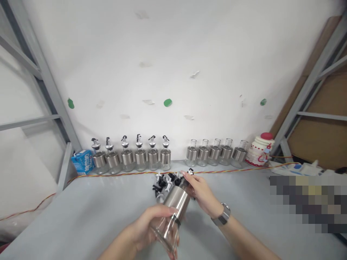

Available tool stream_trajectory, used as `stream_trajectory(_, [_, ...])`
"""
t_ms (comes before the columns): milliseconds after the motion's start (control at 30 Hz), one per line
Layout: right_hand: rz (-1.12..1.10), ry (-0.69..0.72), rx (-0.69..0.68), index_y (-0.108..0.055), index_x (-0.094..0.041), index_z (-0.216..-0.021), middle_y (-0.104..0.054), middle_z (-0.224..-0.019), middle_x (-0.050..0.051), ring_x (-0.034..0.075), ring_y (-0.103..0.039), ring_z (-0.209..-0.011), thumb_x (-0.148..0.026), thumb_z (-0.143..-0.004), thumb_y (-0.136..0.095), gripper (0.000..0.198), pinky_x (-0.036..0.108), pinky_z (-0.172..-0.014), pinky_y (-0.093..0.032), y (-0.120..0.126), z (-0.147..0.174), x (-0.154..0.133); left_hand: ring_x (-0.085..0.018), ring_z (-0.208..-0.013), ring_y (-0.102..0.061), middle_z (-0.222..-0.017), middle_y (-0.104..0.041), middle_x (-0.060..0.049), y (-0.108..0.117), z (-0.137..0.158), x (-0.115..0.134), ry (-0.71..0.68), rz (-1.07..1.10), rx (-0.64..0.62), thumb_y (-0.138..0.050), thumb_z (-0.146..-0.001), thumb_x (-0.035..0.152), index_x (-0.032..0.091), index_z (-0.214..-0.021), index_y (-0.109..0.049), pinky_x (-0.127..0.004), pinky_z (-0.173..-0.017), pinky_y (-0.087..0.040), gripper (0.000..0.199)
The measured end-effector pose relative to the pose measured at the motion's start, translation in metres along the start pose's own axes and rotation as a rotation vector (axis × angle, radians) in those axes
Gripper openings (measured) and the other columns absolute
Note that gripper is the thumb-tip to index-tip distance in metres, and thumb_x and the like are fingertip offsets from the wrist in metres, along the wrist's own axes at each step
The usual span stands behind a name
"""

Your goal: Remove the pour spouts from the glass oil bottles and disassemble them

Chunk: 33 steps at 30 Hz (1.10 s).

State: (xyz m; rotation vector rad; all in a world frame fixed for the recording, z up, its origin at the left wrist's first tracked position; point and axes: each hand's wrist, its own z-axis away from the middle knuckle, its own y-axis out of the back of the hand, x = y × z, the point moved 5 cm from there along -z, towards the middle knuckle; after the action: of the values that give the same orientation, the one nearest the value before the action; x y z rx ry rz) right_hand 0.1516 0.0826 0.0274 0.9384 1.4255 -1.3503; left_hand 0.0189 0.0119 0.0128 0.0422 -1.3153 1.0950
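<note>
A glass oil bottle with a steel sleeve (177, 198) is held tilted over the table, its base toward me and its neck pointing away to the right. My left hand (151, 224) is wrapped round its lower glass part. Up at the neck, my right hand (199, 189) has its fingers closed on the pourer spout (190, 172), which sits at the bottle's mouth. Whether the spout is fully seated is hidden by the fingers. Behind the bottle lies a pile of loose black and white pourer spouts (165, 180).
Several bottles with spouts (140, 157) line the wall at left; several bottles without spouts (215, 153) stand at right. A blue carton (82, 162) and a white-and-red cake-shaped jar (258, 151) flank the rows. A twisted red-yellow wire (130, 173) crosses the grey table (94, 206).
</note>
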Motion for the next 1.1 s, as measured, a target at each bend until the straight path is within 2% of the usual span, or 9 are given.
stream_trajectory(167, [-0.155, 0.127, -0.165, -0.047, -0.015, -0.056, -0.023, -0.043, -0.010, 0.003, -0.016, -0.039, -0.043, -0.069, -0.060, 0.033, 0.018, -0.039, -0.016, -0.005, 0.009, -0.016, -0.018, -0.050, -0.055, -0.059, -0.057, -0.007, -0.007, 0.010, 0.007, -0.007, -0.007, -0.187, -0.042, -0.062, 0.045, 0.002, -0.105, -0.050, -0.033, -0.051, -0.044, 0.061])
stream_trajectory(267, [-0.112, 0.131, -0.226, -0.054, -0.014, -0.064, -0.026, -0.044, -0.009, 0.004, -0.019, -0.040, -0.041, -0.075, -0.054, 0.029, 0.018, -0.039, -0.017, -0.006, 0.011, -0.024, -0.019, -0.059, -0.055, -0.066, -0.058, -0.006, -0.006, 0.012, 0.014, -0.113, -0.281, 0.087, -0.052, -0.063, 0.039, 0.008, -0.110, -0.044, -0.034, -0.059, -0.044, 0.057])
stream_trajectory(367, [-0.031, 0.150, -0.223, -0.049, -0.014, -0.056, -0.032, -0.044, -0.007, 0.005, -0.025, -0.041, -0.041, -0.077, -0.051, 0.034, 0.019, -0.040, -0.020, -0.005, 0.009, -0.026, -0.019, -0.073, -0.055, -0.084, -0.059, -0.005, -0.006, 0.019, 0.031, -0.356, -0.838, 0.500, -0.059, -0.064, 0.035, 0.019, -0.109, -0.044, -0.030, -0.069, -0.041, 0.051])
stream_trajectory(433, [0.032, 0.153, -0.189, -0.048, -0.015, -0.057, -0.034, -0.043, -0.007, 0.005, -0.026, -0.040, -0.041, -0.075, -0.053, 0.032, 0.020, -0.040, -0.020, -0.005, 0.006, -0.022, -0.020, -0.077, -0.055, -0.089, -0.058, -0.005, -0.006, 0.020, 0.035, -0.415, -1.141, 0.663, -0.057, -0.065, 0.035, 0.021, -0.109, -0.044, -0.030, -0.069, -0.040, 0.048])
stream_trajectory(667, [0.090, 0.123, 0.111, -0.051, -0.014, -0.072, -0.027, -0.041, -0.011, 0.004, -0.020, -0.036, -0.045, -0.068, -0.060, 0.032, 0.020, -0.036, -0.015, -0.001, 0.005, -0.007, -0.028, -0.087, -0.053, -0.098, -0.055, -0.011, 0.003, 0.011, 0.029, -0.414, -1.589, 0.860, -0.050, -0.068, 0.031, 0.019, -0.120, -0.036, -0.035, -0.070, -0.039, 0.055])
stream_trajectory(767, [0.107, 0.129, 0.151, -0.049, -0.015, -0.067, -0.026, -0.041, -0.011, 0.004, -0.018, -0.037, -0.046, -0.063, -0.063, 0.035, 0.020, -0.036, -0.012, 0.002, 0.006, -0.009, -0.025, -0.081, -0.054, -0.094, -0.057, -0.009, 0.000, 0.010, 0.027, -0.403, -1.468, 0.808, -0.053, -0.066, 0.031, 0.021, -0.116, -0.040, -0.033, -0.068, -0.039, 0.053])
stream_trajectory(867, [0.093, 0.132, 0.098, -0.046, -0.016, -0.059, -0.025, -0.041, -0.010, 0.004, -0.018, -0.037, -0.046, -0.062, -0.064, 0.035, 0.020, -0.037, -0.012, 0.004, 0.004, -0.010, -0.019, -0.074, -0.054, -0.087, -0.058, -0.005, -0.002, 0.009, 0.025, -0.380, -1.136, 0.578, -0.060, -0.063, 0.032, 0.019, -0.107, -0.047, -0.028, -0.065, -0.040, 0.047])
stream_trajectory(1000, [-0.013, 0.139, -0.096, -0.054, -0.015, -0.064, -0.026, -0.042, -0.010, 0.004, -0.018, -0.039, -0.044, -0.065, -0.063, 0.030, 0.020, -0.040, -0.014, 0.002, 0.008, -0.016, -0.018, -0.076, -0.054, -0.088, -0.058, -0.005, 0.006, 0.012, 0.020, -0.207, -0.594, 0.322, -0.067, -0.056, 0.028, 0.015, -0.105, -0.046, -0.028, -0.066, -0.041, 0.055])
stream_trajectory(1100, [-0.088, 0.135, -0.281, -0.060, -0.014, -0.078, -0.023, -0.041, -0.010, 0.004, -0.015, -0.039, -0.046, -0.069, -0.058, 0.033, 0.020, -0.041, -0.016, -0.005, 0.017, -0.026, -0.017, -0.060, -0.056, -0.072, -0.058, -0.004, 0.006, 0.016, 0.014, -0.061, -0.305, 0.151, -0.063, -0.056, 0.027, 0.012, -0.103, -0.045, -0.031, -0.058, -0.042, 0.053])
